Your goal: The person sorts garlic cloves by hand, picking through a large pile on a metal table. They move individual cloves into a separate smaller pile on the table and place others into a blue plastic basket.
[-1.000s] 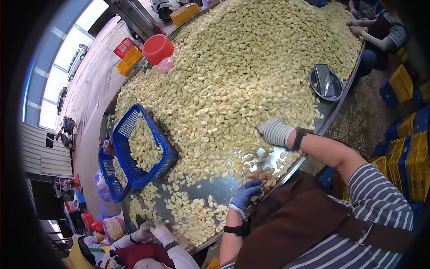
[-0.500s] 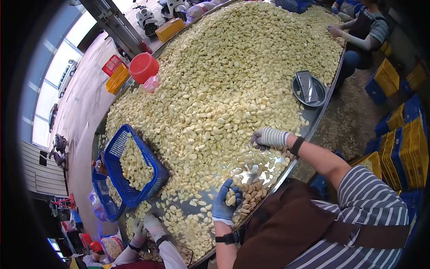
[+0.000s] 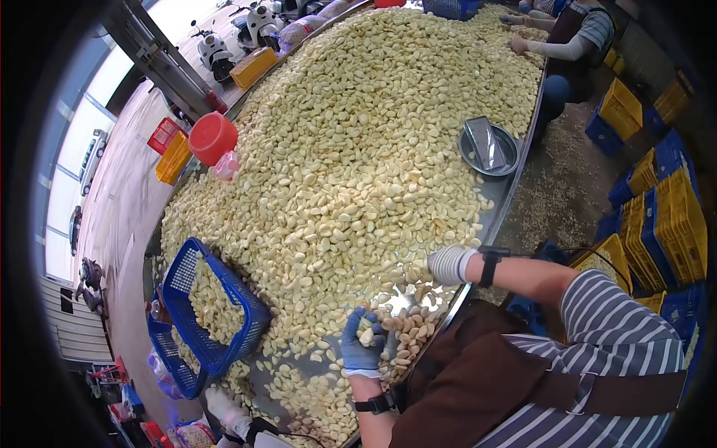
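My left hand (image 3: 361,340), in a blue glove, is curled around a few pale pieces above the near edge of the metal table (image 3: 502,211). My right hand (image 3: 449,266), in a white-and-grey glove, lies low over the pieces to the right; its fingertips are mostly hidden and what they hold cannot be made out. A broad heap of pale, flat, bean-like pieces (image 3: 321,149) spreads in front of both hands. Between and below the hands is a smaller group of browner pieces (image 3: 413,332), beside a shiny patch of metal.
Blue baskets (image 3: 258,317) with pale pieces stand at the left. A metal bowl (image 3: 510,160) holds a phone (image 3: 485,143). A red container (image 3: 213,138) is at the far left edge. A co-worker's gloved hand (image 3: 224,407) is at bottom left; another co-worker (image 3: 582,37) is at top right. Crates (image 3: 681,224) stand right.
The view has shifted, so the heap and bowl appear further left. My right hand has moved nearer the table's close edge. The co-worker's hands at bottom left have moved lower and left.
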